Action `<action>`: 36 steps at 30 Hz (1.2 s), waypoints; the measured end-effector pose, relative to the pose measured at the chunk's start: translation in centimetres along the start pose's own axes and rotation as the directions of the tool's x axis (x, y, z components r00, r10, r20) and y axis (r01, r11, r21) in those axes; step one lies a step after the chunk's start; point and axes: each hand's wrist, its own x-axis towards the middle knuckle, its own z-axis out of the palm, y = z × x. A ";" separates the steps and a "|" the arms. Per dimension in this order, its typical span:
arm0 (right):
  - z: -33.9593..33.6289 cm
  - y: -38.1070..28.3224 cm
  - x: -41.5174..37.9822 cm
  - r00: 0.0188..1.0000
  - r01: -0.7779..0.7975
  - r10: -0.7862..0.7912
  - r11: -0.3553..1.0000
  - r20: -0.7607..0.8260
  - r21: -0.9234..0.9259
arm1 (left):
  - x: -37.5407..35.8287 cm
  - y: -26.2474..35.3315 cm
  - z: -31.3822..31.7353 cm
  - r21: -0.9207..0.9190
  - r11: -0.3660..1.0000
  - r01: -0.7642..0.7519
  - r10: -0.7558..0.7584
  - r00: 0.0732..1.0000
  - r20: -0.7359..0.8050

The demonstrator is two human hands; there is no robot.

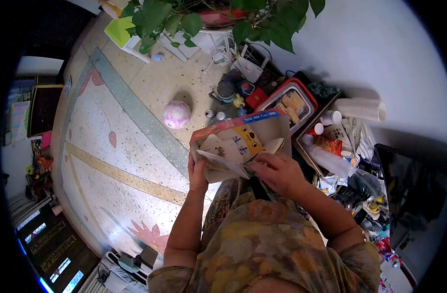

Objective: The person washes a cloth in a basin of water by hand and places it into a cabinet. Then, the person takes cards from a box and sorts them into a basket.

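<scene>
- We grip the cardboard box (243,141) mid-frame, left hand (198,172) clasping its lower-left edge.
- Right hand (277,172) fingers seemingly pinch its flap; long axis runs left-right.

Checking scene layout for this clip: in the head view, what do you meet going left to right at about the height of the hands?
Pink ball on the floor → left hand → cardboard box → right hand → clear plastic bottle → dark screen.
</scene>
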 end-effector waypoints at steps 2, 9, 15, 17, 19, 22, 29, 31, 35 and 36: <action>-0.3 -0.2 0.1 0.997 0.070 -0.072 0.995 -0.026 -0.068 | -0.2 0.2 0.6 -0.033 0.999 0.041 -0.042 0.999 -0.007; -0.7 -1.7 -0.2 0.983 0.153 -0.153 0.988 -0.099 -0.013 | -0.4 -0.1 1.3 -0.037 0.998 0.056 -0.056 0.998 0.000; -1.9 -1.9 0.4 0.998 0.041 -0.044 0.997 -0.052 -0.063 | -0.4 -0.5 1.0 -0.052 0.997 0.049 -0.048 0.998 0.029; -2.1 -1.5 1.3 0.999 -0.010 0.005 0.993 -0.040 -0.118 | -0.5 -0.5 1.2 -0.050 0.996 0.079 -0.076 0.995 0.057; -1.6 -0.7 1.8 0.953 -0.285 0.294 0.952 -0.073 0.115 | -0.8 -0.2 1.8 -0.010 0.992 0.126 -0.125 0.991 0.044; -1.4 0.6 2.1 0.967 -0.152 0.189 0.965 -0.169 0.212 | -1.1 -0.1 2.3 -0.073 0.989 0.130 -0.128 0.991 0.031; -1.3 4.8 -1.3 0.868 -0.344 0.424 0.889 -0.258 0.301 | -0.4 -2.1 -0.8 -0.084 0.987 0.136 -0.147 0.978 -0.151; 3.1 9.1 -4.8 0.792 -0.473 0.580 0.781 -0.192 0.408 | -0.7 -1.5 -1.2 -0.085 0.988 0.128 -0.144 0.968 -0.206; 7.1 12.4 -7.0 0.328 -0.785 0.848 -0.001 0.417 0.620 | -0.5 -1.6 -3.9 -0.058 0.994 0.096 -0.107 0.968 -0.225; 8.5 13.3 -7.7 0.323 -0.781 0.854 -0.004 0.409 0.625 | -0.6 -1.6 -4.5 -0.055 0.993 0.100 -0.110 0.971 -0.213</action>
